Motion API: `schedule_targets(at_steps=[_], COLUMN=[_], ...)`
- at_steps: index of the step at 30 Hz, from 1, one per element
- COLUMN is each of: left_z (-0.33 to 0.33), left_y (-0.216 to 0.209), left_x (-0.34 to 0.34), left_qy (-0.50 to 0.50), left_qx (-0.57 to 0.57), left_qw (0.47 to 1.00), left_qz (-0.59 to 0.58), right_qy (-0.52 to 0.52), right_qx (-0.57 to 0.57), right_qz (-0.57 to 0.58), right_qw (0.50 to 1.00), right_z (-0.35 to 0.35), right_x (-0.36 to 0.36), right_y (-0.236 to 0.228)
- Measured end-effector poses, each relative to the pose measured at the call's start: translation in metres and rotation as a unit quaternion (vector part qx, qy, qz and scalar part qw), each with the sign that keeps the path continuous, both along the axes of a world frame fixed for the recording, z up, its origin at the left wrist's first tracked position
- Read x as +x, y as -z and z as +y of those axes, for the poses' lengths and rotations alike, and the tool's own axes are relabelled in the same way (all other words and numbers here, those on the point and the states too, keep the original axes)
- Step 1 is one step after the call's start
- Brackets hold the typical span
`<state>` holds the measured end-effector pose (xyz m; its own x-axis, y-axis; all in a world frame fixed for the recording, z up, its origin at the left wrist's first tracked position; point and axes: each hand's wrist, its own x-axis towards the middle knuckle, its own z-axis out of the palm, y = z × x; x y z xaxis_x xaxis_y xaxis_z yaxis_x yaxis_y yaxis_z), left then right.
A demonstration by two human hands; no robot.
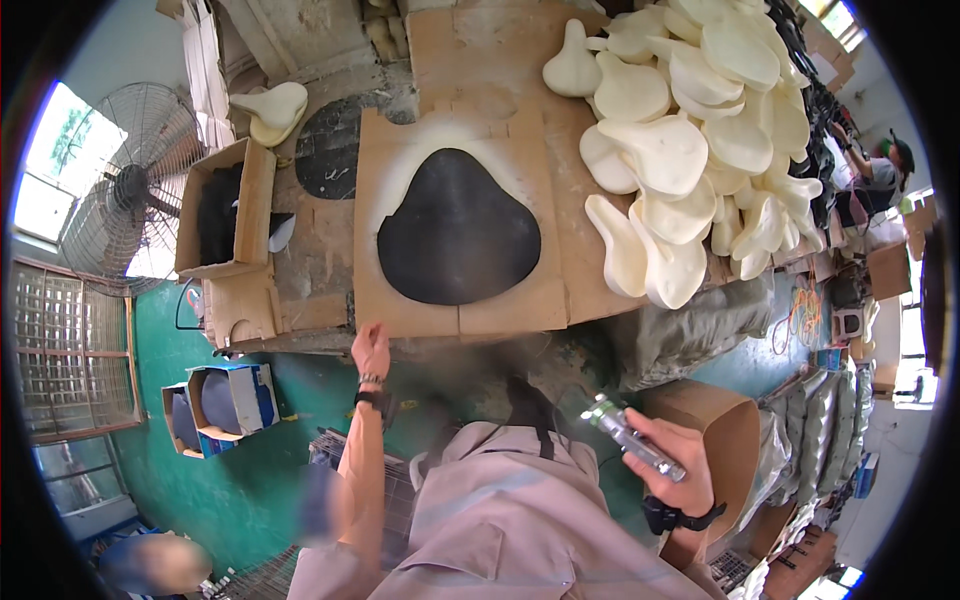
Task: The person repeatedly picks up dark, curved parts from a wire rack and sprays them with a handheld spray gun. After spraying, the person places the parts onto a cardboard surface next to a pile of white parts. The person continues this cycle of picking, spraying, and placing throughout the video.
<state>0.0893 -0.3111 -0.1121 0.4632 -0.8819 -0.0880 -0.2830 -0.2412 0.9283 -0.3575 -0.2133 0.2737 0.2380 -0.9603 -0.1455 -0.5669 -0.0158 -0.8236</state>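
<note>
My right hand point(672, 470) is wrapped round a metal spray gun point(634, 440) with a green fitting, held to the right of my body and below the table's front edge. My left hand point(371, 352) is at the front edge of a cardboard sheet point(400, 318), fingers curled together, with nothing visible in them. I cannot tell whether it touches the sheet. On that cardboard lies a black, rounded-triangular saddle cover piece point(458, 230), its narrow end pointing away from me. Whitish residue surrounds its far end.
Cream foam saddle pads point(670, 155) are heaped at the table's right, and a few lie at the far left point(272, 105). An open carton point(257, 215) with dark contents stands left, beside a large fan point(130, 190). A brown box point(715, 430) is near my right hand.
</note>
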Motion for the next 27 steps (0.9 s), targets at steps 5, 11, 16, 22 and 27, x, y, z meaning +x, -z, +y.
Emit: schedule_targets(at_steps=[5,11,16,22,27], left_z=[-0.074,-0.1,-0.108,-0.111,-0.103], left_y=[-0.014,-0.041,-0.04,0.021,0.045], left_x=[-0.038,-0.075,-0.077,-0.053,-0.031], left_qy=[-0.018,-0.046,-0.02,-0.167,-0.205], left_qx=[-0.006,0.158,0.116,0.035,0.025], left_qw=[0.984,0.939,0.943,0.985,0.94], left_qz=[-0.176,-0.302,-0.31,-0.014,0.27], right_qy=[0.036,0.1,0.133,0.111,0.084], right_qx=[0.013,-0.016,-0.048,-0.071,-0.11], right_qz=[-0.058,-0.002,-0.016,-0.052,-0.067], right_qw=[0.998,0.995,0.99,0.99,0.988], right_z=[-0.005,-0.002,-0.016,-0.066,-0.101], right_x=[0.013,-0.023,-0.035,-0.033,-0.031], right_y=[0.011,0.008,0.017,0.021,0.021])
